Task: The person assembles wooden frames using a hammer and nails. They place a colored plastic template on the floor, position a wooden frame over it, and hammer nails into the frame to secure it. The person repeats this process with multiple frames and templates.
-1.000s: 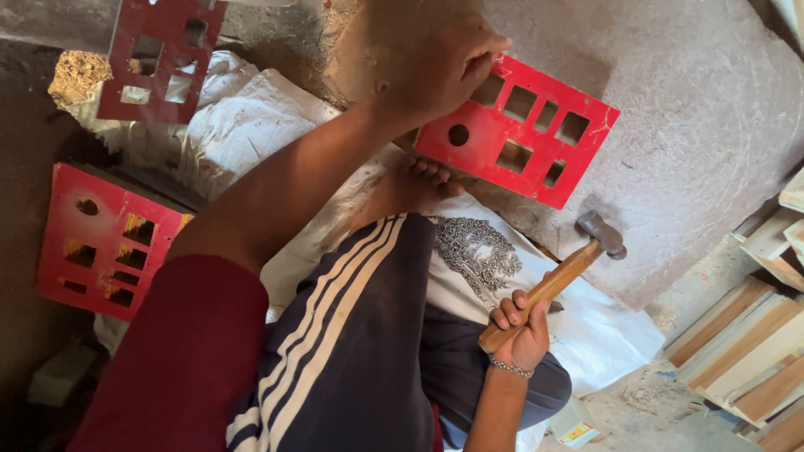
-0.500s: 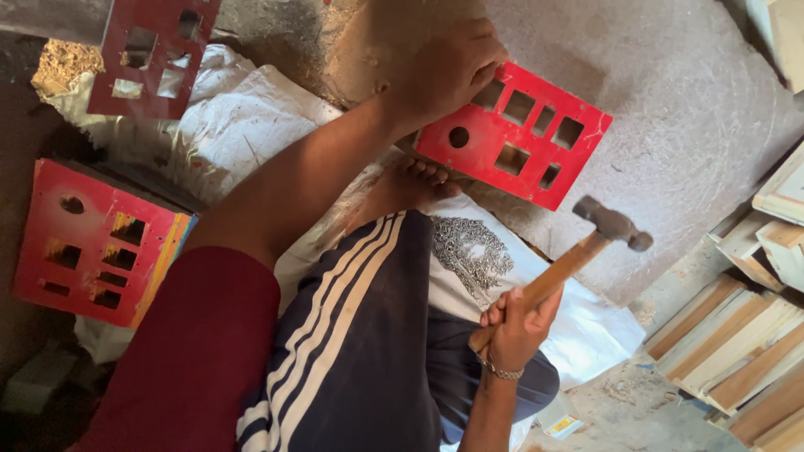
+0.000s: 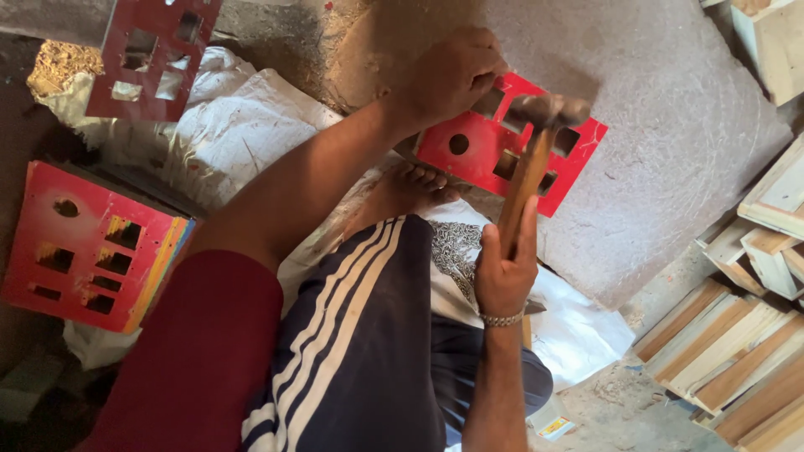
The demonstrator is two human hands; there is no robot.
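Rough grey stone slab [image 3: 670, 167] underfoot, dusty ground around it, white woven sacking [image 3: 243, 125] spread at the left.

Head view: left hand [image 3: 452, 75] curled over the upper edge of a red cut-out panel [image 3: 477, 151], fingers pinching that edge and pressing the panel flat against the slab. Right hand [image 3: 505, 268] wrapped tight around the wooden handle of a hammer [image 3: 529, 159], thumb along the shaft, metal bracelet at the wrist. Hammer head above the panel, close beside the left hand's fingers; whether touching the panel, cannot tell. Panel lying on the slab, pierced with a round hole and several square openings, just beyond a bare foot [image 3: 410, 188]. Dark trousers with white stripes [image 3: 360, 335] filling the lower middle, maroon sleeve [image 3: 193, 360] at lower left.

Further red panels about: a stack with coloured edges [image 3: 92, 243] at the left on the sacking, another red panel [image 3: 151, 54] at top left. Pale wooden strips [image 3: 737, 335] piled at the right, beside the slab.
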